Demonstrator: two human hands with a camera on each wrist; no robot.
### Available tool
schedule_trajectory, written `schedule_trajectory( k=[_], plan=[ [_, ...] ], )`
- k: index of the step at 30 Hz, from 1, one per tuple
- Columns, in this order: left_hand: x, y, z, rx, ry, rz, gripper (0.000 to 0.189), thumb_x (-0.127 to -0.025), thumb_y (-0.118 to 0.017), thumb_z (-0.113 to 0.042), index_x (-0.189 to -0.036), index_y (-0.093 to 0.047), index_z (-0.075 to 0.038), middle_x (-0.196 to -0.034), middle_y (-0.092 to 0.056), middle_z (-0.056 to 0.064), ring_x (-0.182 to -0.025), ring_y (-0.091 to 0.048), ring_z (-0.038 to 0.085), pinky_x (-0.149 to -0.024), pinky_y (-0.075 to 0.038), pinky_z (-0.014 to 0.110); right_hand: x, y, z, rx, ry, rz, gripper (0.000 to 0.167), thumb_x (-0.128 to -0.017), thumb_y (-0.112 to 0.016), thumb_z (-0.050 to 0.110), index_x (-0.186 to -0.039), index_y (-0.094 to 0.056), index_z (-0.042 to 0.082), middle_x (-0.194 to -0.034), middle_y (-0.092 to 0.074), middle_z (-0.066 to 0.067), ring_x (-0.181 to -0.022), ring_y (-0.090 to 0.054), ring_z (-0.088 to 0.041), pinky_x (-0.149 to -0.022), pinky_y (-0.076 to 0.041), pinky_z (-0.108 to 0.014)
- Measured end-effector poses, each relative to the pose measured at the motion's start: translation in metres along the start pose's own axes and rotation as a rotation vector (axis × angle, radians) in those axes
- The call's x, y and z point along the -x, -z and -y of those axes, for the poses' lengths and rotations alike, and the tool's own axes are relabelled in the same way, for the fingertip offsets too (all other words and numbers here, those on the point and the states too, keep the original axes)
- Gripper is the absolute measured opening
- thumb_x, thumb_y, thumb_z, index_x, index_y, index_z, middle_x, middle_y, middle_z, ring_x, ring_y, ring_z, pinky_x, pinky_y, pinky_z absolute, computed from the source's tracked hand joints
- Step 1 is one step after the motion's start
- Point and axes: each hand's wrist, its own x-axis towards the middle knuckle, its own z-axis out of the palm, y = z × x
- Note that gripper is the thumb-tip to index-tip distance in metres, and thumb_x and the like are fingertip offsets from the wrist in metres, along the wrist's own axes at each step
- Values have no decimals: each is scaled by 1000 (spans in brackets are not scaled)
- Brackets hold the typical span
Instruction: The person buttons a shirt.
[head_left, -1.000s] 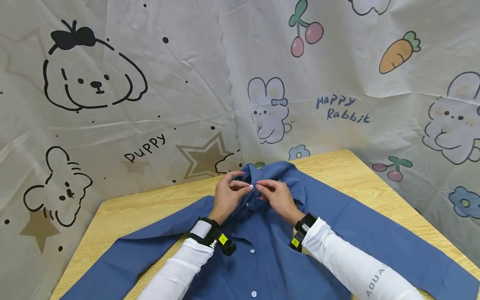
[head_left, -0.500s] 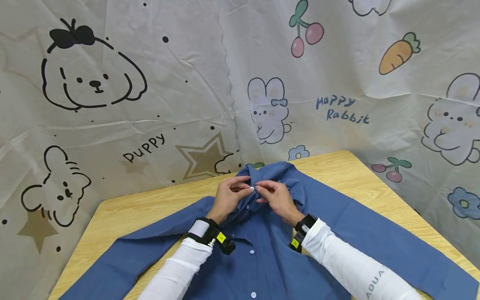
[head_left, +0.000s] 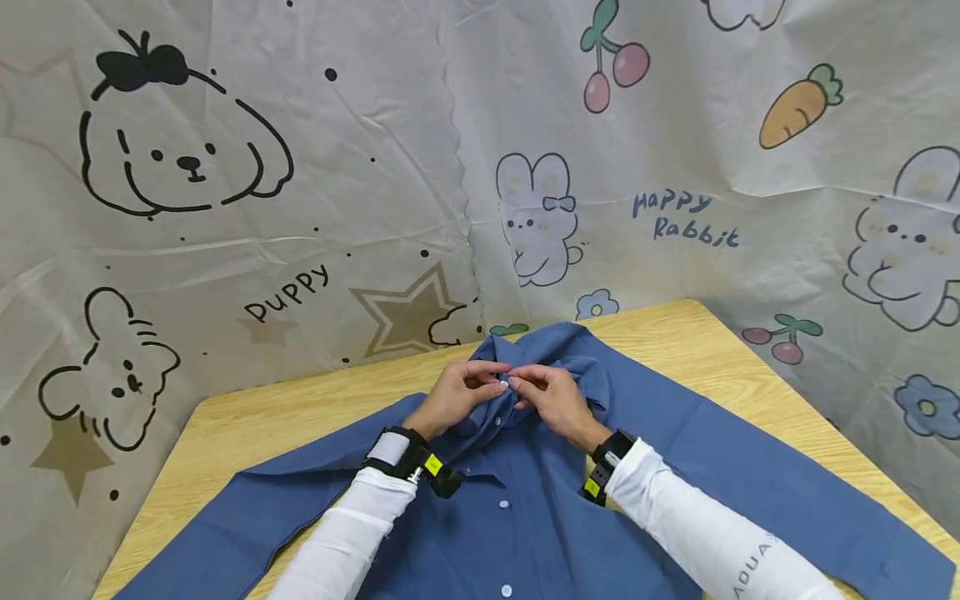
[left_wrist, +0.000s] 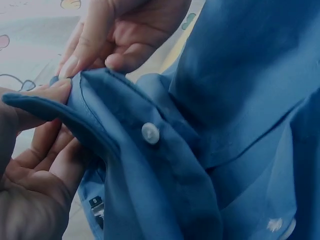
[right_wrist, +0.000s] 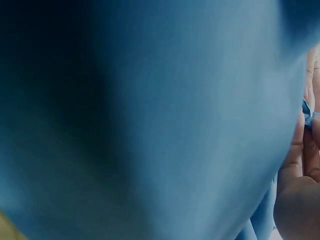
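Note:
A blue button-up shirt [head_left: 480, 533] lies front up, its collar end bunched and raised between the two hands. My left hand [head_left: 450, 396] pinches the cloth there, thumb beside a small white button [head_left: 504, 384]. Meeting it fingertip to fingertip, my right hand [head_left: 557, 398] pinches the same edge from the other side. Close up in the left wrist view, both hands grip the top of the collar band, and another white button [left_wrist: 150, 133] shows on the front strip below. In the right wrist view blue cloth [right_wrist: 200, 120] covers most of the frame, leaving fingers at the right edge.
Under the shirt is a light wooden table [head_left: 660, 333]. Long sleeves spread out to both sides, the right sleeve [head_left: 750, 450] reaching the table's right side. A printed cloth backdrop [head_left: 375, 167] hangs behind. Lower white buttons [head_left: 505, 504] line the shirt front.
My left hand has shifted slightly right and down, its index finger reaching over to my right fingertips. The pinched button has dropped slightly; my right hand has barely moved.

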Motion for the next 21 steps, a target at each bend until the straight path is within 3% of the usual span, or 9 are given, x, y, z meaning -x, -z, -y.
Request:
schedule_trajectory(
  k=[4,11,18,21],
  plan=[
    [0,0,1,-29,18,-9,25,-87,-64,6,-112,-63,13,-86,-65,19,-75,-62,12,-69,-48,21,2,1,-2,22,16,-2,25,-94,-62,13,-112,-66,-4,-102,-68,-14,-76,-67,-25,-73,-55,-42],
    [-6,-2,25,-220,-4,-62,20,-89,-68,-7,-106,-67,4,-89,-68,15,-81,-65,26,-68,-48,30,8,-3,-2,91,88,-79,21,-93,-64,12,-106,-68,-3,-97,-68,-16,-74,-67,-31,-71,-53,-48],
    [-5,-3,27,-266,-66,-149,11,-85,-73,-10,-94,-72,-4,-84,-69,4,-78,-64,18,-66,-48,31,8,-6,1,127,84,-116,13,-90,-68,10,-99,-70,2,-94,-69,-9,-79,-68,-21,-70,-55,-31],
    [-3,-4,28,-268,-69,-168,7,-84,-74,-9,-91,-73,-6,-83,-69,1,-77,-63,15,-65,-48,30,8,-7,1,142,68,-102,13,-90,-67,10,-101,-70,3,-95,-69,-7,-81,-68,-19,-70,-55,-29]
  ],
)
